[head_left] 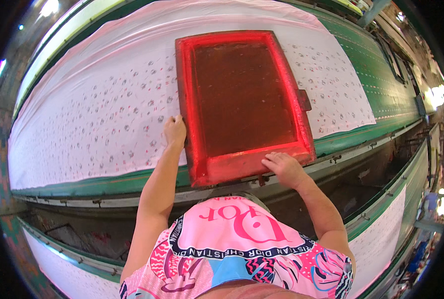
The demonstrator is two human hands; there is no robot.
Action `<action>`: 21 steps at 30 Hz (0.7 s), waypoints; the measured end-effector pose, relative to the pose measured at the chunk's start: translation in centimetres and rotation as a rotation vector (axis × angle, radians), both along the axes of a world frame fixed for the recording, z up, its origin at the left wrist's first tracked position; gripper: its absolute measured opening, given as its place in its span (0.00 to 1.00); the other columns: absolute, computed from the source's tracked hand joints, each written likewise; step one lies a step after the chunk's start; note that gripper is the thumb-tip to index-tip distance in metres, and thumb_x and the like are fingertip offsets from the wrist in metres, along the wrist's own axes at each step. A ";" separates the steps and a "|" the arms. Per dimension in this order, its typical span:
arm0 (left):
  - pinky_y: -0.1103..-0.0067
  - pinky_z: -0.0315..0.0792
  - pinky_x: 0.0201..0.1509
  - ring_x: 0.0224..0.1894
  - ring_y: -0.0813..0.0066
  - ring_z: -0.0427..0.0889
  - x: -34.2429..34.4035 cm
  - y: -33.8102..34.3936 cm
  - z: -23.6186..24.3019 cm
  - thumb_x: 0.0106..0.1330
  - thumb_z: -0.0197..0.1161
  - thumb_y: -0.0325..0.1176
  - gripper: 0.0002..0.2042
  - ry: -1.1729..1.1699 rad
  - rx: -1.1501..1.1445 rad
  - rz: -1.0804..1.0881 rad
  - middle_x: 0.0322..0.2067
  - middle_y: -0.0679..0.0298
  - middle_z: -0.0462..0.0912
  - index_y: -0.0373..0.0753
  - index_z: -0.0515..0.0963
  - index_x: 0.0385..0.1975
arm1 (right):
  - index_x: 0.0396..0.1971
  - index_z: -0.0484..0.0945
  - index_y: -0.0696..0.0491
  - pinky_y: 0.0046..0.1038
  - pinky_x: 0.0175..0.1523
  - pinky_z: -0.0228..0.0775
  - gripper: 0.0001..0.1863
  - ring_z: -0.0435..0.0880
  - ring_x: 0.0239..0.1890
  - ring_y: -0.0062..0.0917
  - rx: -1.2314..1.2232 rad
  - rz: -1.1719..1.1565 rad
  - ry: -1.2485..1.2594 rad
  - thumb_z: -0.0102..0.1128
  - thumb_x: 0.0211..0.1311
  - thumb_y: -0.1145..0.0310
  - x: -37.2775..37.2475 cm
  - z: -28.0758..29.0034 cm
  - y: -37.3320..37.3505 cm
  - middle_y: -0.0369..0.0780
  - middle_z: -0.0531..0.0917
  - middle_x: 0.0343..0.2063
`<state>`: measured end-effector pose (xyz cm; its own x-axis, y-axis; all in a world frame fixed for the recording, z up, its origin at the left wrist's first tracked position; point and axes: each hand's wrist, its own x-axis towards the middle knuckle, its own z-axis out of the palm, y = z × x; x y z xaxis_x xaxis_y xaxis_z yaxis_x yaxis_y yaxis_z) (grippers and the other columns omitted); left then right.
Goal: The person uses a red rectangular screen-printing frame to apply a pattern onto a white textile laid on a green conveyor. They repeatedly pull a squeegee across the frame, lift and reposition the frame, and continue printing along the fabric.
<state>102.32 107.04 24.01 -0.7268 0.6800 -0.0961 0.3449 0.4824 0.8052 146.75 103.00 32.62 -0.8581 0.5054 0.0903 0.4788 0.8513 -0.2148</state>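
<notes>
A large screen printing frame (242, 162) with red-stained sides and a dark red mesh lies slightly tilted over the white printed fabric (107, 119). Its near end reaches past the table's edge. My left hand (174, 130) is closed on the frame's left side, the fingers partly hidden behind the rim. At the near right corner my right hand (285, 169) grips the frame's near side, its fingertips lying on top and the thumb out of sight. The fabric bears rows of small grey and red motifs on both sides of the frame.
Beneath the fabric is a long green table (381, 94), bordered by a metal rail (117, 202) with small stops. A dark gap (92, 231) runs between it and another table with white fabric (381, 249) behind me. The fabric's far edge is wrinkled.
</notes>
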 end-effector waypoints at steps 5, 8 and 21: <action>0.52 0.76 0.60 0.51 0.35 0.87 -1.7 -0.3 -1.4 0.72 0.58 0.47 0.24 -0.051 0.009 0.032 0.42 0.33 0.89 0.26 0.86 0.39 | 0.55 0.87 0.52 0.44 0.62 0.80 0.21 0.89 0.56 0.42 -0.048 -0.043 -0.004 0.62 0.61 0.76 -5.9 1.7 0.7 0.44 0.89 0.52; 0.53 0.77 0.60 0.51 0.37 0.87 0.1 -0.5 1.3 0.73 0.59 0.48 0.24 -0.059 0.034 0.018 0.42 0.36 0.89 0.27 0.86 0.39 | 0.54 0.88 0.50 0.44 0.60 0.82 0.21 0.89 0.54 0.41 -0.119 -0.141 -0.114 0.62 0.60 0.78 -6.6 1.6 1.8 0.43 0.90 0.49; 0.57 0.78 0.57 0.49 0.44 0.88 0.1 -0.3 0.4 0.78 0.62 0.46 0.22 -0.155 0.166 0.061 0.44 0.41 0.89 0.27 0.85 0.42 | 0.55 0.88 0.47 0.42 0.60 0.82 0.22 0.89 0.54 0.38 0.028 -0.103 -0.040 0.64 0.60 0.75 -7.4 0.2 -1.6 0.41 0.89 0.53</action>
